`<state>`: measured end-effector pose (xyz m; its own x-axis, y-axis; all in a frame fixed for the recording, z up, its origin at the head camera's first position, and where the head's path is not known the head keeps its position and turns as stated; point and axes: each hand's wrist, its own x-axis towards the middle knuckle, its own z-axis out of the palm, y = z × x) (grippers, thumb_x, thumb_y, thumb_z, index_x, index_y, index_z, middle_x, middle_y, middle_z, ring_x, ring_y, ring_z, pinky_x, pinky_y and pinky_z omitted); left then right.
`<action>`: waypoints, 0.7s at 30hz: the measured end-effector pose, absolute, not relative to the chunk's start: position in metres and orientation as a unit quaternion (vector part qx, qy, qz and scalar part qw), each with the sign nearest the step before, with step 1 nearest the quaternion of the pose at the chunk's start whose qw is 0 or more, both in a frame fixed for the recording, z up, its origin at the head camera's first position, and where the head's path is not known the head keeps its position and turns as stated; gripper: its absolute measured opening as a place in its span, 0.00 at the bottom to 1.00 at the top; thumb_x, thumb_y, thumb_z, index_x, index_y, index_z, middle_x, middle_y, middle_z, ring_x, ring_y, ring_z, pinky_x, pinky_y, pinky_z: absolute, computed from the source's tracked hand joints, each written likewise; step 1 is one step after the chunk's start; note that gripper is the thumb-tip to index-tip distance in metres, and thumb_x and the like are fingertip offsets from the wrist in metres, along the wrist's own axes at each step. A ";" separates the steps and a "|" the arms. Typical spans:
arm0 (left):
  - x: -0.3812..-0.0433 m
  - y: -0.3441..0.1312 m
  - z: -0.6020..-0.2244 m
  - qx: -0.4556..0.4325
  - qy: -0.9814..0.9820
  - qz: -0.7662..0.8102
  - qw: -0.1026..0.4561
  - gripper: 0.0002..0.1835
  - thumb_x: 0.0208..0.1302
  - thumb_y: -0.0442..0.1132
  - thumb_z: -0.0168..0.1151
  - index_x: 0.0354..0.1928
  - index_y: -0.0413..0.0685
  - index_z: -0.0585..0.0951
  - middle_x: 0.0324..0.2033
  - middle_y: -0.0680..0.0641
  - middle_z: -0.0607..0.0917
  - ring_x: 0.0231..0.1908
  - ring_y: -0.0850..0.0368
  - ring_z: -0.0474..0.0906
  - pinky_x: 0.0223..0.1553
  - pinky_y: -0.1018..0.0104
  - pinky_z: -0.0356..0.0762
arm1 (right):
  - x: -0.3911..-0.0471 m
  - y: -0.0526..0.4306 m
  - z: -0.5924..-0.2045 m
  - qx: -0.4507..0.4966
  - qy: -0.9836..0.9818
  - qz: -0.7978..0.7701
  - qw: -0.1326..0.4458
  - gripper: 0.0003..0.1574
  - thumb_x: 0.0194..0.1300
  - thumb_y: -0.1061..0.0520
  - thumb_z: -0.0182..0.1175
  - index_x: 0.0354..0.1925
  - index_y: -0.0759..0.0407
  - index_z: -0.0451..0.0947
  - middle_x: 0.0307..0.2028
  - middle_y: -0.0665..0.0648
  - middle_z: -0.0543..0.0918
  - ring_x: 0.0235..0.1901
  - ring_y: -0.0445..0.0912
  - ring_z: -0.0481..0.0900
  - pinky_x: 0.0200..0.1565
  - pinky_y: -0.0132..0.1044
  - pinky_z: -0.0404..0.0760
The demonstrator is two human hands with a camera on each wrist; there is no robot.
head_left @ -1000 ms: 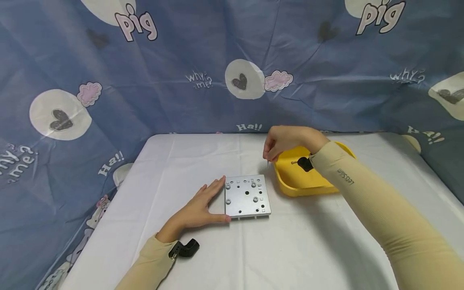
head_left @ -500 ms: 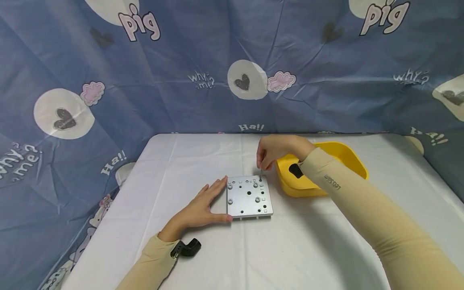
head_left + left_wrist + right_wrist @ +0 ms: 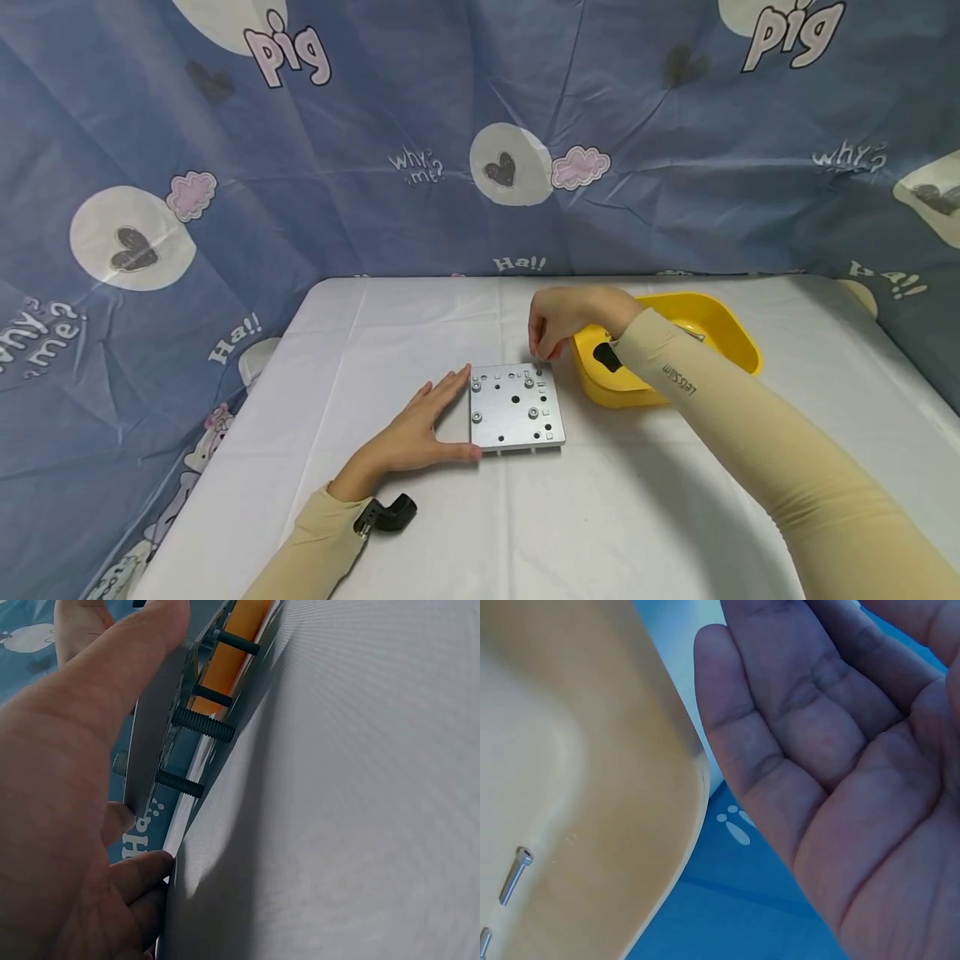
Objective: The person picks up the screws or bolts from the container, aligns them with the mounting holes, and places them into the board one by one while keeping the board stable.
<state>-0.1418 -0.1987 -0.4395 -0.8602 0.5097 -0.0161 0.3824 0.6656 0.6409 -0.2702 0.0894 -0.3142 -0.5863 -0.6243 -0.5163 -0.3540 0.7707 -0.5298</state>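
A square silver metal plate (image 3: pixel 497 417) with several holes and several socket-head screws (image 3: pixel 533 413) in it sits mid-table. In the left wrist view the threaded screw shafts (image 3: pixel 202 725) stick out under the plate. My left hand (image 3: pixel 408 433) grips its left side, thumb at the near corner and index finger at the far corner. At the far right corner hole, my right hand (image 3: pixel 558 318) pinches a screw with thumb and fingertips; the fingers hide it in the head view. The right wrist view shows the curled fingers and palm (image 3: pixel 855 765), not the pinched screw.
A yellow tray (image 3: pixel 622 398) stands right of the plate, partly beneath my right forearm. Loose screws (image 3: pixel 515 876) lie in it. The table has a white cloth (image 3: pixel 420 525), and a blue printed curtain (image 3: pixel 360 217) hangs behind.
My right hand has come left and down from beside the tray to the plate's far right corner, carrying the screw to the hole. The left hand keeps its hold on the plate.
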 end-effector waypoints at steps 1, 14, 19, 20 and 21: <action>-0.142 -0.199 -0.439 0.246 0.908 0.327 0.097 0.66 0.56 0.61 0.82 0.88 0.55 0.51 0.87 0.49 0.55 0.86 0.40 0.50 0.87 0.36 0.39 | -0.270 0.089 -0.314 -0.281 0.870 -0.188 0.358 0.03 0.68 0.65 0.70 0.36 0.60 0.90 0.31 0.53 0.90 0.32 0.43 0.90 0.37 0.28 0.86; -0.143 -0.199 -0.440 0.242 0.908 0.329 0.096 0.66 0.55 0.61 0.82 0.88 0.55 0.51 0.86 0.47 0.57 0.86 0.39 0.51 0.87 0.36 0.39 | -0.266 0.087 -0.312 -0.271 0.869 -0.190 0.369 0.04 0.68 0.65 0.69 0.40 0.63 0.90 0.33 0.54 0.90 0.31 0.42 0.88 0.41 0.30 0.89; -0.144 -0.199 -0.440 0.245 0.907 0.329 0.094 0.66 0.55 0.61 0.82 0.88 0.56 0.51 0.86 0.47 0.57 0.86 0.39 0.51 0.87 0.36 0.40 | -0.265 0.087 -0.312 -0.274 0.870 -0.183 0.366 0.03 0.69 0.64 0.69 0.39 0.62 0.90 0.32 0.53 0.90 0.31 0.42 0.87 0.39 0.29 0.87; -0.144 -0.199 -0.440 0.245 0.907 0.329 0.095 0.66 0.55 0.61 0.82 0.88 0.56 0.51 0.86 0.47 0.57 0.86 0.40 0.51 0.87 0.37 0.40 | -0.266 0.087 -0.313 -0.275 0.871 -0.182 0.366 0.03 0.69 0.64 0.69 0.39 0.62 0.90 0.32 0.53 0.90 0.31 0.42 0.87 0.39 0.29 0.87; -0.144 -0.199 -0.440 0.246 0.907 0.328 0.094 0.66 0.55 0.61 0.82 0.88 0.56 0.51 0.86 0.47 0.57 0.86 0.40 0.51 0.87 0.37 0.40 | -0.266 0.086 -0.313 -0.276 0.871 -0.180 0.365 0.03 0.69 0.64 0.69 0.39 0.62 0.90 0.32 0.53 0.90 0.31 0.43 0.87 0.38 0.28 0.86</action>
